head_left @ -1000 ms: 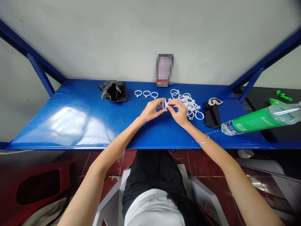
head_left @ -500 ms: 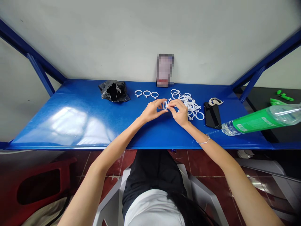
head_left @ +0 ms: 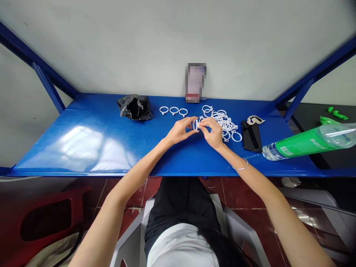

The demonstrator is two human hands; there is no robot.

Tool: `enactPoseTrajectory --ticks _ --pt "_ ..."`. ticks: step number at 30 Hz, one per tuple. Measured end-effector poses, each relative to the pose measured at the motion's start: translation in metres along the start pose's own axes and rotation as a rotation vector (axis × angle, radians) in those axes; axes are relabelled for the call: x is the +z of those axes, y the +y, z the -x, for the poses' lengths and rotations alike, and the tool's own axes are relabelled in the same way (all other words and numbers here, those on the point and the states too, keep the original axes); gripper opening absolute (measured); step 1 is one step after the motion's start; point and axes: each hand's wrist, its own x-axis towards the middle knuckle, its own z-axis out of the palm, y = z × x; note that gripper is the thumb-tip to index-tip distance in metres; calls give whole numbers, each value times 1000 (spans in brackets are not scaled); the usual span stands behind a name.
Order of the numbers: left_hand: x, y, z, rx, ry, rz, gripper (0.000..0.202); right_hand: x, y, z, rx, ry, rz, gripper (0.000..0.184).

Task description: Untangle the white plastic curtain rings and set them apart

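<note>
Between my two hands a white curtain ring (head_left: 195, 125) is held upright, just above the blue table. My left hand (head_left: 180, 130) curls around its left side, thumb and fingers gripping the rim. The fingertips of my right hand (head_left: 211, 132) pinch the ring's right side, where a small part is mostly covered by the fingers. Behind and beside my right hand lies a heap of white curtain rings (head_left: 226, 124). Three more rings form a row (head_left: 174, 110) beyond my left hand, each with its small eyelet towards me.
A torn black plastic bag (head_left: 135, 107) lies at the back left of the blue table (head_left: 155, 163). On the right are a black phone (head_left: 251, 137), a beige strap-like item (head_left: 255, 119) and a green-labelled bottle (head_left: 308, 142). A blurred upright object (head_left: 195, 83) leans on the wall.
</note>
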Motion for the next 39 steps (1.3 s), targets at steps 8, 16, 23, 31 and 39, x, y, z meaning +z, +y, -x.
enactPoseTrajectory --ticks 8,16,23,31,39 --pt "0 -1 0 23 3 -13 61 0 1 0 7 -2 6 14" --pt "-1 0 0 4 -8 -28 61 0 0 0 16 -1 -6 14" --pt "-3 1 -1 6 18 -44 58 -1 -4 -2 59 -35 -6 13" --pt "-3 3 -1 14 40 -65 51 -1 -7 -4 22 -34 -20 12" --pt "-1 3 0 33 40 -75 47 -2 -7 -4 37 -79 -29 14"
